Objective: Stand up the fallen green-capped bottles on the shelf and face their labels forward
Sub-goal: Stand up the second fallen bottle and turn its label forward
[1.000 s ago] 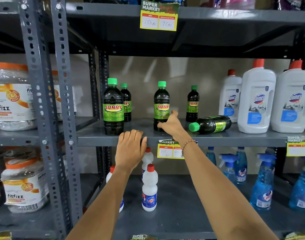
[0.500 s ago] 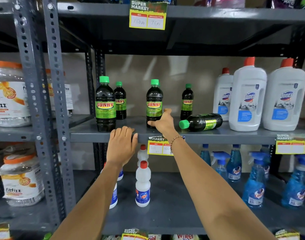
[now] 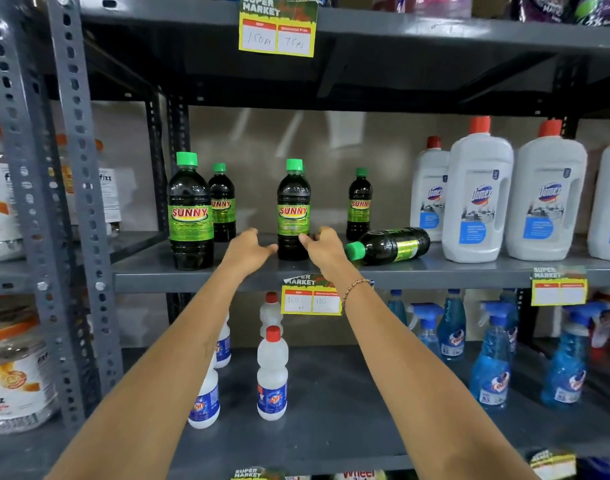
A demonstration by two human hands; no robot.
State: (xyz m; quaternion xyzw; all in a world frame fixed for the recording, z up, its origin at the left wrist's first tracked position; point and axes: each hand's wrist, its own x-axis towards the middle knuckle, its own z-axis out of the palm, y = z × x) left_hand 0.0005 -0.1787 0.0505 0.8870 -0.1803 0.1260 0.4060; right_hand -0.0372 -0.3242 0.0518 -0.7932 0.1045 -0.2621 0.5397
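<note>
Several dark green-capped Sunny bottles stand on the grey middle shelf (image 3: 435, 277). One fallen bottle (image 3: 390, 245) lies on its side, cap pointing left toward me. An upright middle bottle (image 3: 293, 209) faces forward with its label. My left hand (image 3: 248, 251) hovers just left of its base, fingers apart. My right hand (image 3: 322, 245) is at its right side, fingertips touching or nearly touching the base. A front-left bottle (image 3: 190, 213) and two smaller-looking ones stand behind, one at back left (image 3: 222, 202) and one at back right (image 3: 360, 202).
White Domex jugs (image 3: 476, 199) with red caps stand right of the fallen bottle. Yellow price tags (image 3: 310, 299) hang on the shelf edge. Below are small white bottles (image 3: 271, 372) and blue spray bottles (image 3: 490, 358). Large jars (image 3: 12, 372) fill the left rack beyond the grey uprights (image 3: 78, 202).
My left hand has lifted off the shelf edge and moved up and right toward the middle bottle's base. My right hand stays by that bottle. The fallen bottle has not moved.
</note>
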